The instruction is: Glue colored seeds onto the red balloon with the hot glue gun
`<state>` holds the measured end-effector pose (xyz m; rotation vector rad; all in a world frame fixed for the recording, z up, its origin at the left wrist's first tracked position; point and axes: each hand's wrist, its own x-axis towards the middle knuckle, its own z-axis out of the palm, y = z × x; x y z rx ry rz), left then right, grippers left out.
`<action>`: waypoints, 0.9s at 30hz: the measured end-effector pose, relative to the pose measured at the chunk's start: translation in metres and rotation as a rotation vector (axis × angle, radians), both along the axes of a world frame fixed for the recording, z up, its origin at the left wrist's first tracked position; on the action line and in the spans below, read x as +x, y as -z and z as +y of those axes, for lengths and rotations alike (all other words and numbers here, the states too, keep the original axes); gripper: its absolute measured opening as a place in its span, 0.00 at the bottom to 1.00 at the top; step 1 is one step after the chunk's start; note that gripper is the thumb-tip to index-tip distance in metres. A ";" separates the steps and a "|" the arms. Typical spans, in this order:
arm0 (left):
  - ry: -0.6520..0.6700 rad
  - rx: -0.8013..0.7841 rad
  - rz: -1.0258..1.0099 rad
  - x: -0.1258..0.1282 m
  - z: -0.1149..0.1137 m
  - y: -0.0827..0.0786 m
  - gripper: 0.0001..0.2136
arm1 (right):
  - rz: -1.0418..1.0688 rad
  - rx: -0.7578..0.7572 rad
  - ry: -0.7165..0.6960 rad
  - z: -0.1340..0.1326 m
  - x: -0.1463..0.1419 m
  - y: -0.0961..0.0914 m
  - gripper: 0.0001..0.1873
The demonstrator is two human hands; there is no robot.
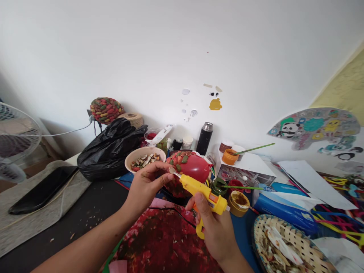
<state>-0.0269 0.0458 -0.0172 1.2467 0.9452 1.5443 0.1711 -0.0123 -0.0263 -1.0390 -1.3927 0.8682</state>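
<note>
My right hand (pixel 212 223) is wrapped round the handle of a yellow glue gun (pixel 199 189), whose nozzle points up and left. My left hand (pixel 148 182) pinches a small piece, too small to name, right at the nozzle tip. Just behind the tip lies a red balloon (pixel 196 167) with painted red and green shell pieces stuck on its top. A pale bowl (pixel 133 157) holding several painted shell pieces stands behind my left hand. A black cord runs from the gun across a red flowered cloth (pixel 165 239).
A black plastic bag (pixel 108 151) and a fan (pixel 14 140) stand at left. Paint pots (pixel 239 203) with brushes, a black flask (pixel 204 138), a blue packet (pixel 284 210) and a woven basket (pixel 295 242) crowd the right. A shell-covered ball (pixel 105 110) sits by the wall.
</note>
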 end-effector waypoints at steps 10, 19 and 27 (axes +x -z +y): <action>-0.005 -0.009 -0.028 0.001 -0.001 -0.003 0.19 | 0.001 -0.036 -0.014 0.000 0.001 0.000 0.38; 0.001 0.009 -0.043 0.001 0.000 -0.001 0.17 | 0.002 -0.063 -0.039 -0.002 0.001 -0.001 0.38; -0.015 0.022 -0.017 -0.001 0.000 0.001 0.15 | -0.008 -0.086 -0.025 -0.004 0.000 -0.008 0.39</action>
